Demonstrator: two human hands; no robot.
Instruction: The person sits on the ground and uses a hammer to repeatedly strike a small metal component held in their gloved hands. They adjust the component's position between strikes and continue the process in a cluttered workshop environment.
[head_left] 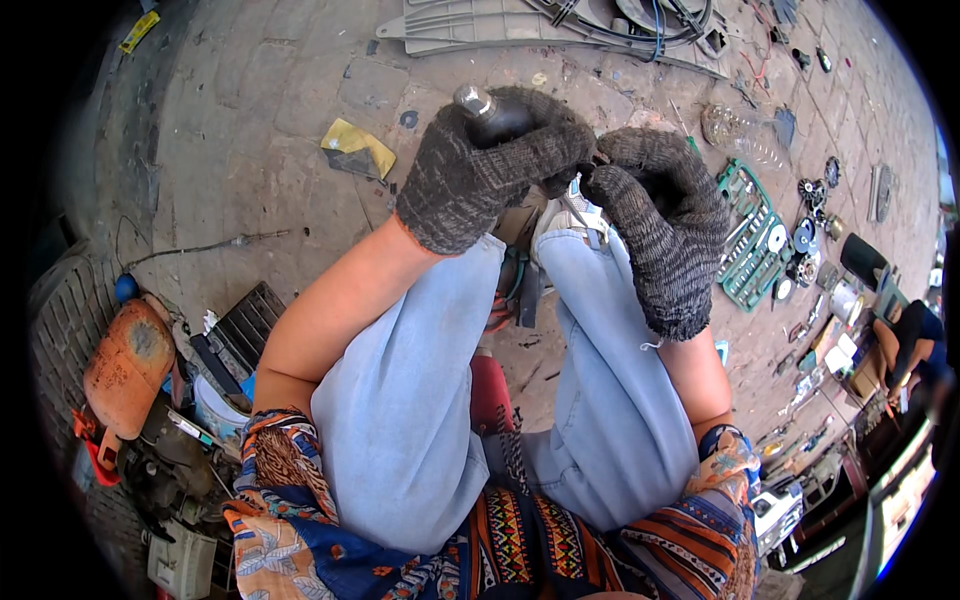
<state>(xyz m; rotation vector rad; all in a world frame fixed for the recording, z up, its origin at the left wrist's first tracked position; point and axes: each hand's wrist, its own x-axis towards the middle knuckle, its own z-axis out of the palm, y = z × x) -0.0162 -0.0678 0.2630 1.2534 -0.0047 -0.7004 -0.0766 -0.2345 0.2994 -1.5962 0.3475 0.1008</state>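
My left hand [468, 178], in a dark grey knitted glove, is closed around a dark cylindrical metal part [492, 118] with a shiny metal tip. Its fingertips meet those of my right hand [664, 205], gloved alike, just above my shoes. The right thumb and fingers pinch together there. Whatever small thing lies between them is too dark and covered to name. Both hands are raised over my knees in light blue jeans [400, 400].
Ahead lies a large grey plastic shroud [470, 25]. A green tool case [746, 288] lies open at right, near a clear plastic bottle [728, 135] and loose metal parts. A yellow-and-grey packet [360, 145] is ahead left. An orange panel [128, 365] stands left. Someone [910, 335] crouches far right.
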